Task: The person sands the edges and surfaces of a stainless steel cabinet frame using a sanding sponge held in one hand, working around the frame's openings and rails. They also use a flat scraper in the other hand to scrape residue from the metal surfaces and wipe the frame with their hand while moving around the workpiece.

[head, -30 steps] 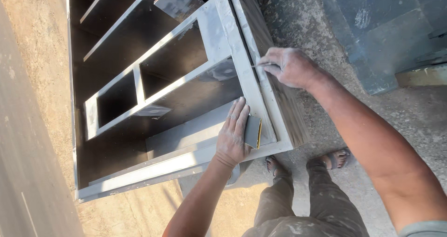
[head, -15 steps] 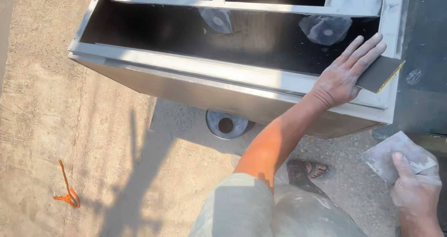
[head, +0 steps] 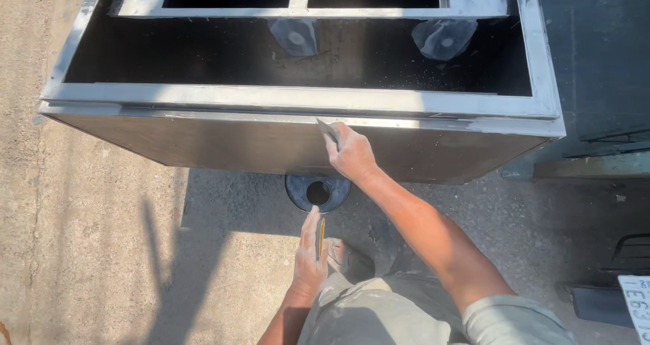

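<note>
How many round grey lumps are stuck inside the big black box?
2: one grey lump near the middle of the box's far inner wall, another grey lump further right. More may be hidden.

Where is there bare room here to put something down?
Bare concrete ground lies open left of the left hand. The cabinet's pale top rail is bare left of the right hand. It is crowded by the round black can and the feet.

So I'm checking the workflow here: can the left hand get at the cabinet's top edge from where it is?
Probably yes. The left hand hangs low, holding a flat tool, with open air up to the cabinet; only the right hand already presses a scraper there.
</note>
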